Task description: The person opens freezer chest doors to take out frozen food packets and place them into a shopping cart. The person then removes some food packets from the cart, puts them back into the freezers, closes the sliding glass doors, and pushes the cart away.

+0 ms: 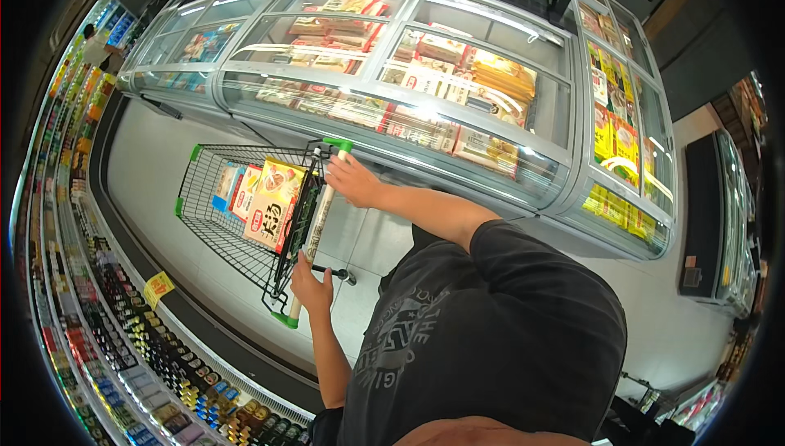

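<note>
A black wire shopping cart (227,250) with green corners stands before me. My right hand (352,181) lies with its fingers over the upper end of the cart's cream handle (320,219). Against the lower part of that handle rests my left hand (311,283), thumb apart from the fingers; how firmly it holds is unclear. In the basket, close to the handle, a yellow and tan printed package (273,204) leans beside a red and white package (245,191). A blue and white package (227,182) is behind them. The cart's underside is mostly hidden.
Glass-topped freezer cases (392,121) with packaged food run along my right side. On my left curve shelves of bottles and jars (153,348), with a yellow tag (158,289) at the edge. Pale tiled floor (153,133) extends ahead; another person (98,47) is at the far end.
</note>
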`<state>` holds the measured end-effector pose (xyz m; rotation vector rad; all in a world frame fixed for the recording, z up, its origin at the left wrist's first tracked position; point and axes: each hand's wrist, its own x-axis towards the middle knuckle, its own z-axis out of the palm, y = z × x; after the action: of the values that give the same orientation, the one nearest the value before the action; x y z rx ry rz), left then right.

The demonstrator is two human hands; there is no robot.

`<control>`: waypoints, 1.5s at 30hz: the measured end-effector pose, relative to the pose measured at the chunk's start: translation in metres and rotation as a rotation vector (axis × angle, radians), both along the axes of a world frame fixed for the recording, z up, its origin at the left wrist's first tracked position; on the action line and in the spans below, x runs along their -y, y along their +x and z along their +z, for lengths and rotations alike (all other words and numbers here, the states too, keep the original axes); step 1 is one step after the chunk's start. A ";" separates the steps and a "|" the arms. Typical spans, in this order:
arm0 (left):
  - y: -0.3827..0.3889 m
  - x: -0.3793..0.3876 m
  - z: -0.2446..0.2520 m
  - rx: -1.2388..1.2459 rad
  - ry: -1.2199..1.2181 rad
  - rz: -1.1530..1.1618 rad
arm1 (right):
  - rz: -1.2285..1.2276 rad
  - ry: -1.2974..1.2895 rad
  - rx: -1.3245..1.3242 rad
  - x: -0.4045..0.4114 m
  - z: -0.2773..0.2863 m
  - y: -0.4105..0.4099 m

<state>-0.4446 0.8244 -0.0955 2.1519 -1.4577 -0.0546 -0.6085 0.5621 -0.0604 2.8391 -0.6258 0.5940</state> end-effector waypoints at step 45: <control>-0.268 0.413 0.061 0.387 0.006 -1.413 | -1.172 0.128 0.490 0.098 -0.014 -0.266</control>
<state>-0.7127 0.4110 -0.0340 0.7409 -2.8670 -0.1442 -0.8746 0.4642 -0.0746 1.8318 -2.1665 0.9543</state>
